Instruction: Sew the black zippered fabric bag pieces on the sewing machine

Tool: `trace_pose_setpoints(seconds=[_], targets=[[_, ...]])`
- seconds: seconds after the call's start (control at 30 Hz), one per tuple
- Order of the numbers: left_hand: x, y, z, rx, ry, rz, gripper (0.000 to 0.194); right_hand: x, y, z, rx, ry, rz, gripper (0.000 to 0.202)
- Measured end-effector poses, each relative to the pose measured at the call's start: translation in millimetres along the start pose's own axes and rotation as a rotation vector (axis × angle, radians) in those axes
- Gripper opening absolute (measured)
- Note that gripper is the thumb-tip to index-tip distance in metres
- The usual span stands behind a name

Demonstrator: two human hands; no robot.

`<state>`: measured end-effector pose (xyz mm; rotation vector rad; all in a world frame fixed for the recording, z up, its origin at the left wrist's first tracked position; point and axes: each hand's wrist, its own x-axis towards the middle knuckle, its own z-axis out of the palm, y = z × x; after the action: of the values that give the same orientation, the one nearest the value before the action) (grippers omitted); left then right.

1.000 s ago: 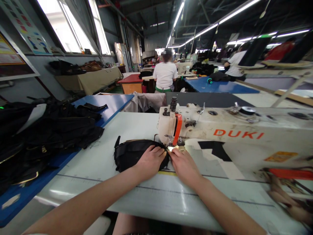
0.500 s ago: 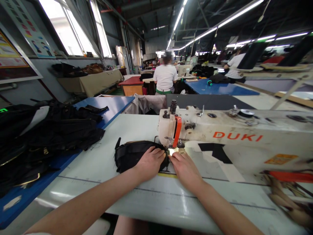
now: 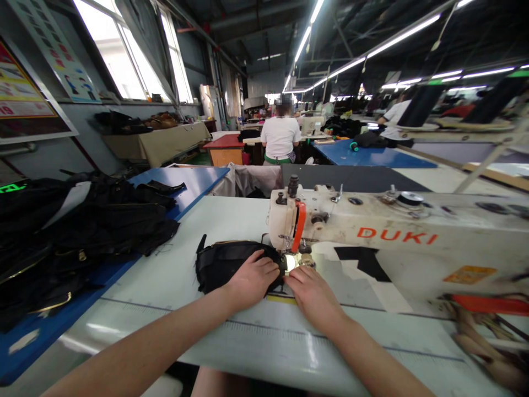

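A black fabric pouch [image 3: 221,262] with a zip along its top lies on the pale sewing table, its right end at the presser foot of the sewing machine [image 3: 289,218]. My left hand [image 3: 254,275] rests over the pouch's right part, fingers bent and pressing the cloth near the needle. Just right of it, my right hand [image 3: 308,286] has its fingers drawn together at the pouch's edge, in front of the lit needle area. The fingertips of both hands nearly meet. What lies under the right fingers is mostly hidden.
A heap of black bags [image 3: 103,226] with gold zips covers a blue table [image 3: 198,179] to the left. The machine's long arm spans the right side, with black thread cones [image 3: 421,105] behind. Ahead sits a person in a white shirt [image 3: 281,137].
My right fingertips have shifted slightly toward me along the pouch's edge. My left hand stays nearly where it was on the pouch. The view has tilted a little.
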<state>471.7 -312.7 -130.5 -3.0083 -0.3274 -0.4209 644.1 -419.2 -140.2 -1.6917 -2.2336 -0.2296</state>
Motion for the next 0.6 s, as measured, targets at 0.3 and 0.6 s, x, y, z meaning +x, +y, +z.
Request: trace_pose_setpoints(seconds=[0.3, 0.6], targets=[[-1.2, -8.2, 4.9, -0.017, 0.049, 0.026, 0.027, 2.9, 0.4, -4.0, -0.015, -0.032, -0.008, 0.015], [-0.2, -6.7, 2.4, -0.006, 0.029, 0.008, 0.028, 2.7, -0.1, -5.4, -0.001, -0.025, 0.002, 0.018]])
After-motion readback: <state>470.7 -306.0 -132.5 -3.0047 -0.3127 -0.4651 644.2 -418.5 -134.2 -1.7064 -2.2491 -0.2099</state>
